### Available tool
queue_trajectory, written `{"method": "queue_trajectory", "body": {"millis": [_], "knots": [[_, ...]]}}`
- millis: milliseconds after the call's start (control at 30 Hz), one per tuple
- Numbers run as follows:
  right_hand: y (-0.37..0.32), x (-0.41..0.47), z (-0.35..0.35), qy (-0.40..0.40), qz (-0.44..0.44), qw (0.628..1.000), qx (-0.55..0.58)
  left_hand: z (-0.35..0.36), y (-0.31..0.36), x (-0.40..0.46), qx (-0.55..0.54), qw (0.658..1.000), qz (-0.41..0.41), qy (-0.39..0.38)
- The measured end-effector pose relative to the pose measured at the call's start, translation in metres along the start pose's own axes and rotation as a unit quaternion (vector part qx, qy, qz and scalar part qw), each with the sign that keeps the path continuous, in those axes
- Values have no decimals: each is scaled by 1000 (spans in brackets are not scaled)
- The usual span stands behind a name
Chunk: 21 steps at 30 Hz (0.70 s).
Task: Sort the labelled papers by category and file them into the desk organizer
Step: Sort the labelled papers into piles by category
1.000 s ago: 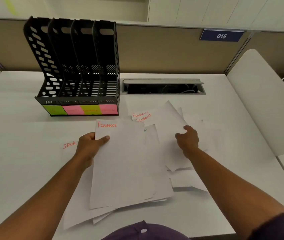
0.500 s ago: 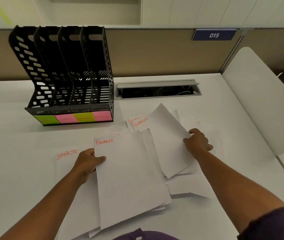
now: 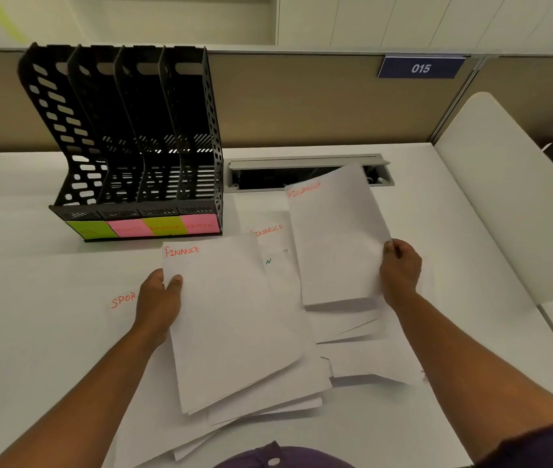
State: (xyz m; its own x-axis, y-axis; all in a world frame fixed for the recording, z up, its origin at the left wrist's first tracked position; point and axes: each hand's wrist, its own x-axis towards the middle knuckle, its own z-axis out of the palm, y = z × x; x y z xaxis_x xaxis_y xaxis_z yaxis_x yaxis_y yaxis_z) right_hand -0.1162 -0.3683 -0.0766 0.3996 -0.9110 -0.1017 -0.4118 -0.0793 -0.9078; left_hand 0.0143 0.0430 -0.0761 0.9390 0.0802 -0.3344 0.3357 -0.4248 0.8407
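While both hands hold paper, the white counter (image 3: pixel 31 332) carries everything: smooth, matte, wide. At 11 o'clock stands the desk organizer (image 3: pixel 133 146), black perforated plastic, four upright slots, sticky-note tags along its base. Loose papers (image 3: pixel 352 359) sprawl at centre, thin, flat, overlapping. Left hand (image 3: pixel 158 300) pinches a FINANCE sheet (image 3: pixel 234 315) at its left edge, thumb on top; it rests on the heap. Right hand (image 3: pixel 400 270) grips a second sheet (image 3: pixel 335 244) by its right edge, raised at 1 o'clock, label blurred, probably Finance. Risks: limp sheets could buckle against slot walls; sliding stack may scatter; blurred label invites misfiling.
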Motion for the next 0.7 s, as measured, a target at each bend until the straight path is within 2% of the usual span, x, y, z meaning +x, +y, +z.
{"method": "queue_trajectory", "body": {"millis": [100,233,367,500,700], "knots": [[1,2,-3,16,48,995,83,-4,6,4,1,1000,2,4],[-3,4,0,-55,94,986,127,-1,13,3,-15,1000,5,-19],[-12,-22,15,-166,54,982,70,8,25,-3,-73,996,-9,-48],[-14,-72,37,-281,32,958,49,11,37,-6,-141,985,-40,-92],[-24,-107,55,-327,41,943,55,6,52,-10,-205,971,-25,-118]]}}
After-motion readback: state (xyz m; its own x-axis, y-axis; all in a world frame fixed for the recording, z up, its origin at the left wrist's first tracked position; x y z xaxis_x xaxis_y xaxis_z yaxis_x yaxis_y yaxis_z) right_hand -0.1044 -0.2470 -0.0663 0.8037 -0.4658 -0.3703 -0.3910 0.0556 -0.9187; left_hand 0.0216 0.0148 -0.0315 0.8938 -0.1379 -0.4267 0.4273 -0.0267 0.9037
